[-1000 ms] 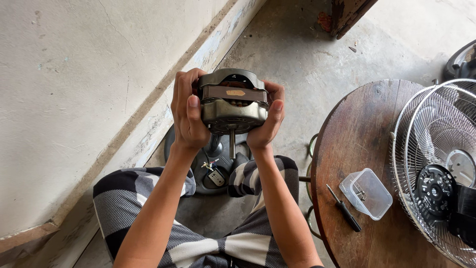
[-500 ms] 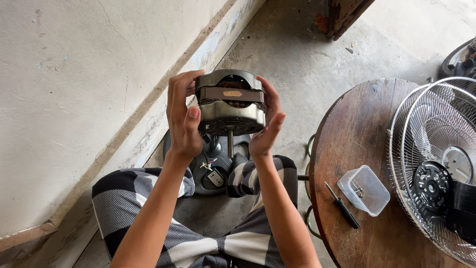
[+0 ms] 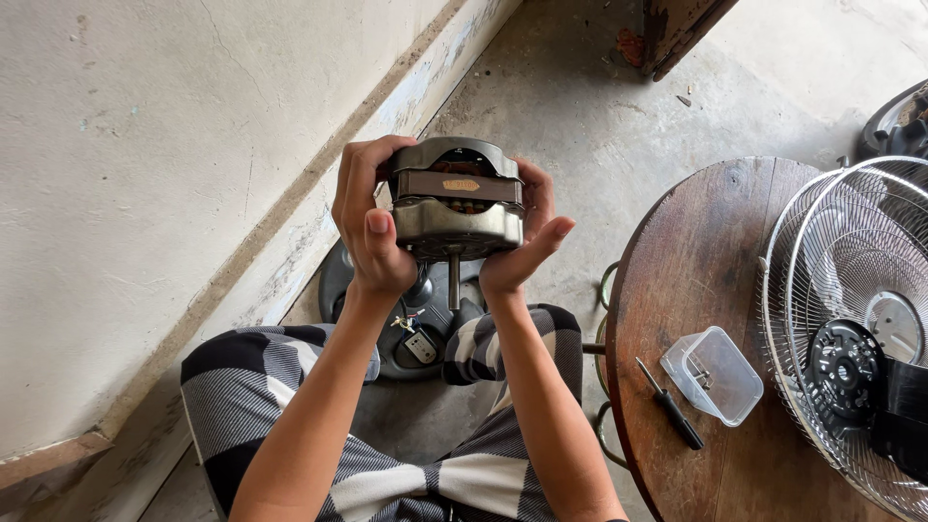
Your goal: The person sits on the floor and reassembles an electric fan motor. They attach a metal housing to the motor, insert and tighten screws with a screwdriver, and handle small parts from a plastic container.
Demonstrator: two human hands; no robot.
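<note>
I hold a grey metal fan motor up in front of me with both hands, its steel shaft pointing down towards me. My left hand wraps its left side, thumb on the lower housing. My right hand cups its right side with the fingers partly spread. A dark laminated band with a small gold label runs across the motor's middle.
A dark round fan base lies on the concrete floor between my knees, by the wall. To the right stands a round wooden table with a wire fan guard, a clear plastic container and a black screwdriver.
The motor has shifted slightly in my hands. My right hand's fingers have loosened and now spread along the motor's side, where earlier they curled over it.
</note>
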